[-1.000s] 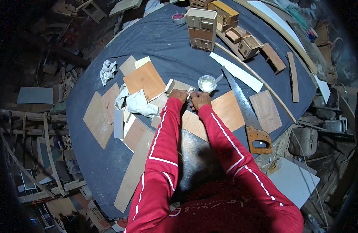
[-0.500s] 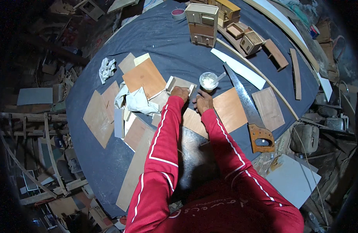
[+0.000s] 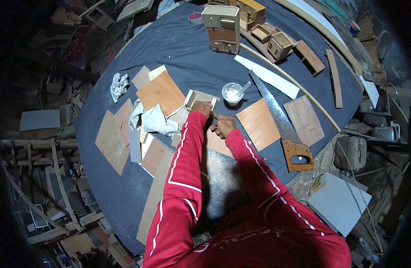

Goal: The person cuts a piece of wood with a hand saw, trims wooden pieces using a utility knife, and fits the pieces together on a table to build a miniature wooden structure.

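Note:
My left hand [image 3: 202, 109] is closed on the near side of a small wooden box piece [image 3: 203, 96] that has raised strips along its edges. Just right of it and a little nearer, my right hand [image 3: 224, 125] has its fingers curled together; anything in them is too small to make out. A clear plastic tub [image 3: 232, 94] of white paste stands beyond my right hand, with a pale stick [image 3: 244, 87] leaning in it. Under and beside my right hand lies a light plywood piece [image 3: 220, 144]. An orange-brown square sheet [image 3: 258, 124] is to the right.
A handsaw [image 3: 297, 154] lies at the right beside a plywood square [image 3: 303, 120]. Miniature wooden cabinets [image 3: 221, 27] stand at the back. Left are an orange-brown board [image 3: 161, 93], a white cloth [image 3: 157, 121] and a long plank [image 3: 155, 196]. Dark cloth [image 3: 112, 178] covers the work surface.
My right hand has drawn nearer to me, away from the tub, and its fingers have curled in more. My left hand keeps its grip on the box piece. The whole view has shifted slightly.

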The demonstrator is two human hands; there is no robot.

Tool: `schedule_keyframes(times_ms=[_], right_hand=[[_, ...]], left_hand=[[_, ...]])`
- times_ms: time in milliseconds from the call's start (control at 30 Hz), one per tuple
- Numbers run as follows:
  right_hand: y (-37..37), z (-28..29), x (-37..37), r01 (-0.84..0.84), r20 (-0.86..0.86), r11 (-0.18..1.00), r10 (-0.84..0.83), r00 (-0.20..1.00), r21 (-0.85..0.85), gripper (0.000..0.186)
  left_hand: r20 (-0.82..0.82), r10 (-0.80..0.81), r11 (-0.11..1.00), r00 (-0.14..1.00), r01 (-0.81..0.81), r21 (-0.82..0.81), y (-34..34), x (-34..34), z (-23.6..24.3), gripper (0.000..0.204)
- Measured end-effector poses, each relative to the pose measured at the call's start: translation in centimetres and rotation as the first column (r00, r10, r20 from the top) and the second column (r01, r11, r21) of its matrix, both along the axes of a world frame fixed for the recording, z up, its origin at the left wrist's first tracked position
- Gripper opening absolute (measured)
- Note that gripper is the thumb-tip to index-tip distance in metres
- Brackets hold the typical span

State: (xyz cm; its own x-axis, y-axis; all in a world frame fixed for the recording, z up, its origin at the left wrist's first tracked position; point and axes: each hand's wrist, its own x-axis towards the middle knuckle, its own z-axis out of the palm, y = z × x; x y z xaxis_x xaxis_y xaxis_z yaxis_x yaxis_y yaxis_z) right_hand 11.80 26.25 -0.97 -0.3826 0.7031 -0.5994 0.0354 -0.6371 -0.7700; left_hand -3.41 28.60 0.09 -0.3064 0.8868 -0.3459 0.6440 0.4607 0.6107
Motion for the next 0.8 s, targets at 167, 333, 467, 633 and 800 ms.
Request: schedule_keyframes(times_ms=[167,333,467,633,800], right_hand=[[1.9,-3.0,1.0,-0.017,0.226,0.928,-0.073,0.971,0.373,0.07],[1.8,-1.3,-0.6,-0.053,0.222,0.931,-0.031,0.975,0.36,0.072],[1.8,-2.9,-0.2,-0.007,0.169,0.85,-0.096,0.981,0.526,0.077],[2.1,-0.7,0.0,-0.37,0.514,0.819,0.109,0.851,0.438,0.081],[2.1,0.5,0.5,-0.254,0.358,0.89,0.112,0.927,0.379,0.074]], left_hand=[[0.055,-0.019,1.0,0.998,0.018,0.013,1.1,1.4,0.1,0.039],[0.135,0.052,0.999,0.989,-0.053,0.008,0.0,1.0,1.0,0.036],[0.223,0.053,0.998,0.973,-0.057,0.011,0.5,0.6,-0.4,0.036],[0.245,-0.011,0.998,0.97,-0.005,0.064,0.2,0.0,-1.3,0.035],[0.163,-0.005,0.998,0.987,-0.006,0.069,0.0,0.1,-1.2,0.037]])
